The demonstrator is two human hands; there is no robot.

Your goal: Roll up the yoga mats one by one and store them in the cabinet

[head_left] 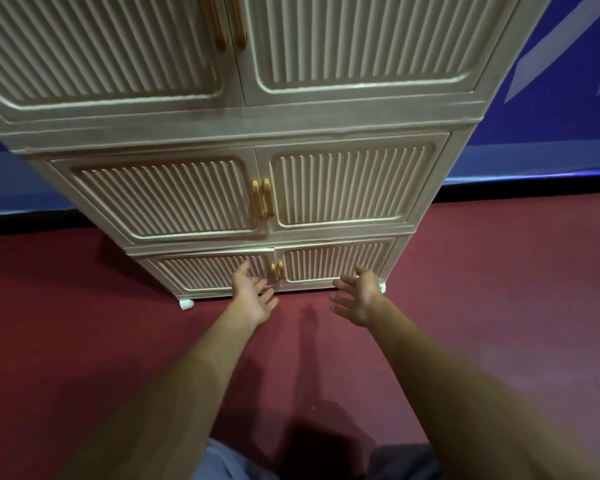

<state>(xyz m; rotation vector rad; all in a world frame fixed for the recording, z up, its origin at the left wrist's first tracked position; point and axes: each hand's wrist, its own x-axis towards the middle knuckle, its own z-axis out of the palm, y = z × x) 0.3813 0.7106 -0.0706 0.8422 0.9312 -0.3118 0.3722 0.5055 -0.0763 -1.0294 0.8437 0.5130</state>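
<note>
Both hands empty, fingers spread: left hand point(253, 296), right hand point(357, 299). Cabinet point(326, 199) just beyond fingertips, doors closed. No mat visible. Doors likely light; pull by orange handles point(276, 271) between hands.

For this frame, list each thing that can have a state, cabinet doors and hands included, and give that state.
Top cabinet doors: closed.
Middle cabinet doors: closed.
Bottom cabinet doors: closed, handles untouched.
Left hand: open, empty, fingers spread, near the bottom handles.
Right hand: open, empty, fingers spread.
Yoga mats: none in view.
</note>
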